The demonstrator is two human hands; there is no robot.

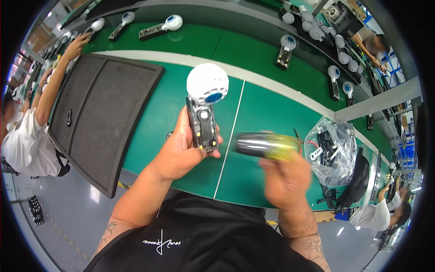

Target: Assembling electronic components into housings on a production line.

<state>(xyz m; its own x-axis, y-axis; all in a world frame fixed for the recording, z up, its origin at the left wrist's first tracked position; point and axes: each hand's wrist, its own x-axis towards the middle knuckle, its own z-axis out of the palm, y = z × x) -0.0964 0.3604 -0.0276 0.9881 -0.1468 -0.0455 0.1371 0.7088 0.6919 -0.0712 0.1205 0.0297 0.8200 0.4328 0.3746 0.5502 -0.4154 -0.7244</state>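
Observation:
My left hand [179, 147] is closed around the black handle of a white round-headed device [207, 82], held upright above the green bench. The handle faces me uncovered, with a circuit board and small pale parts inside. A blue disc marks the lower side of the round head. To the right, my right hand [287, 177] grips a black and yellow-green power tool [260, 144]. Motion blurs both the tool and that hand, and the tool's tip cannot be made out. The tool's black end points left toward the device, apart from it.
On the left lies a large dark foam-lined tray [111, 86] with one small part. A clear plastic bag [331, 154] of black and white parts sits at the right, beside a black pouch [355, 179]. Similar devices [285, 52] lie along the far green strip. Co-workers occupy both sides.

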